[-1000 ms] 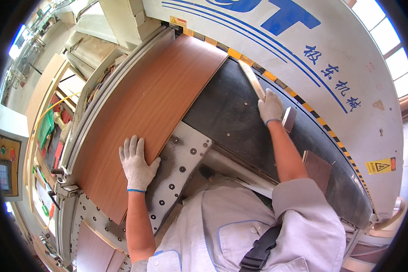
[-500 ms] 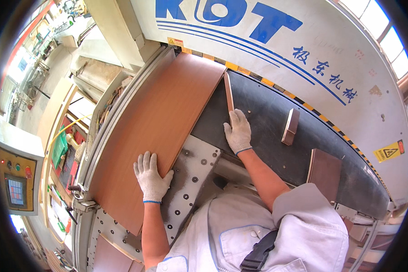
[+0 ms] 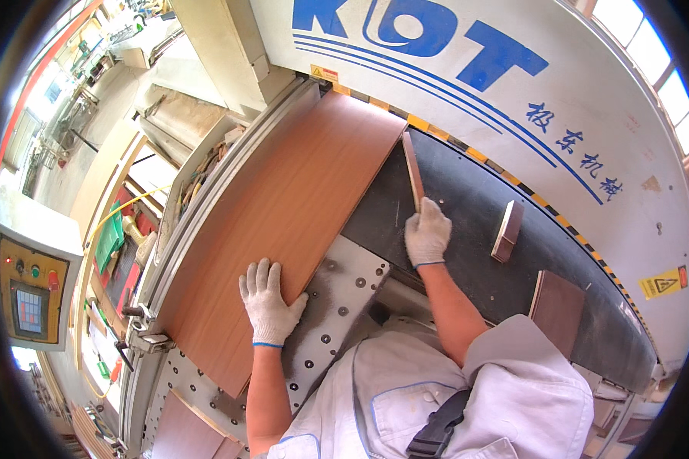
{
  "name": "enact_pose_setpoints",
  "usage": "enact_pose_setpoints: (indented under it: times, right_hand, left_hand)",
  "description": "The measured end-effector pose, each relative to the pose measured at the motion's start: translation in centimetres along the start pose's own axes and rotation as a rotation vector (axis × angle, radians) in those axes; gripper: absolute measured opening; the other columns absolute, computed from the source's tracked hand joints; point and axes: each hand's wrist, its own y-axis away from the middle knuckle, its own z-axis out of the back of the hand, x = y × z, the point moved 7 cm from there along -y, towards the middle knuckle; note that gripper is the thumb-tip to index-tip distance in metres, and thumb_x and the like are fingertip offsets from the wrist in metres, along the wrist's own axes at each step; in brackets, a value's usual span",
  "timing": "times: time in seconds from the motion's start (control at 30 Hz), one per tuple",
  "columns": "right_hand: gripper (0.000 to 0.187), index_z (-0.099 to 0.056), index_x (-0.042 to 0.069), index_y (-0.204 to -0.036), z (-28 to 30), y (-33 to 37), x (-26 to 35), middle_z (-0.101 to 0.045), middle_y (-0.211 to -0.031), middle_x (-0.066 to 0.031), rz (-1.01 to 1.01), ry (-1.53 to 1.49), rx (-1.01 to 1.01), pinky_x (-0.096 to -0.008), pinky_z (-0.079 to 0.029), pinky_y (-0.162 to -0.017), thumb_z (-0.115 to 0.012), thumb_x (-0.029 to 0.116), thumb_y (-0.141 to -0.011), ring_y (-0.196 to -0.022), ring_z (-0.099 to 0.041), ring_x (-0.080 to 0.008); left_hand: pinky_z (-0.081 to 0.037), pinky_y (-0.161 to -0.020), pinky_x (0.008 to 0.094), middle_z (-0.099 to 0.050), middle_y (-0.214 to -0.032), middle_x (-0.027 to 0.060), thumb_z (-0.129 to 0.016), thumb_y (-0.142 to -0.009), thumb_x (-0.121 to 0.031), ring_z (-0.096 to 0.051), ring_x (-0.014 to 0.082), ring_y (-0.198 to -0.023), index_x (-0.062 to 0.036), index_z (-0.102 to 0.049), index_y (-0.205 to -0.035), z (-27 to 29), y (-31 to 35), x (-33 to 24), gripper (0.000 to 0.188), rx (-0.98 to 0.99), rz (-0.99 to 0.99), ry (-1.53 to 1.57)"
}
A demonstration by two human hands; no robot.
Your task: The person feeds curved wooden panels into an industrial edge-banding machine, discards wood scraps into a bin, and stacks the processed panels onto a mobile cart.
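A long reddish-brown wood-grain board (image 3: pixel 283 222) lies flat along the machine's fence, its far end at the striped edge of the white machine body. My left hand (image 3: pixel 269 302), in a white knitted glove, rests with fingers stretched on the board's near part, the thumb over its right edge. My gloved right hand (image 3: pixel 428 233) is closed around the near end of a narrow wooden strip (image 3: pixel 413 168). The strip slants away from me across the black table, its far tip against the board's right edge near the machine. My fingertips hide its near end.
On the black table (image 3: pixel 467 222) lie a small stack of short brown blocks (image 3: pixel 507 232) and a larger brown panel piece (image 3: pixel 557 310). A perforated metal plate (image 3: pixel 344 287) borders the board. At far left stands a control panel (image 3: pixel 31 294); another brown board (image 3: pixel 187 428) is below left.
My view has shifted, so the scene sits farther right. The right hand's fingers have curled more tightly round the strip's near end. Board and left hand keep their places relative to each other.
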Motion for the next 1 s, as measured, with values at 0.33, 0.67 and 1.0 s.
enact_pose_setpoints:
  times: [0.33,0.67,1.0]
  right_hand:
    - [0.057,-0.056,-0.002,-0.138,-6.2,-4.9,5.5,-0.064,-0.135,-0.0220,0.116,-0.116,0.059,-0.0532,-0.044,-0.107,-0.070,0.024,-0.089,-0.127,-0.060,-0.0388]
    - [0.063,-0.050,-0.003,-0.148,-9.4,-10.1,2.8,-0.058,-0.144,-0.0227,-0.126,-0.114,0.139,-0.0510,-0.035,-0.119,-0.061,0.010,-0.087,-0.135,-0.052,-0.0387]
    - [0.048,-0.059,0.003,-0.138,-9.2,-10.7,2.7,-0.067,-0.125,-0.0174,-0.113,-0.108,-0.006,-0.0522,-0.039,-0.113,-0.060,0.013,-0.091,-0.126,-0.058,-0.0364]
  left_hand:
    - [-0.024,-0.128,0.0600,-0.050,-0.156,0.0185,-0.091,-0.069,-0.036,-0.039,0.0417,-0.150,-0.0050,-0.058,-0.143,-0.3,-0.5,-0.4,0.087,0.036,-0.023,-0.019]
    - [-0.026,-0.127,0.0585,-0.053,-0.154,0.0210,-0.092,-0.066,-0.033,-0.042,0.0443,-0.148,-0.0032,-0.060,-0.141,0.2,-0.3,-0.7,0.087,-0.003,-0.049,0.013]
    - [-0.027,-0.127,0.0593,-0.053,-0.152,0.0207,-0.092,-0.067,-0.033,-0.043,0.0429,-0.147,-0.0030,-0.060,-0.140,-0.2,0.0,-0.4,0.085,-0.042,-0.064,-0.030]
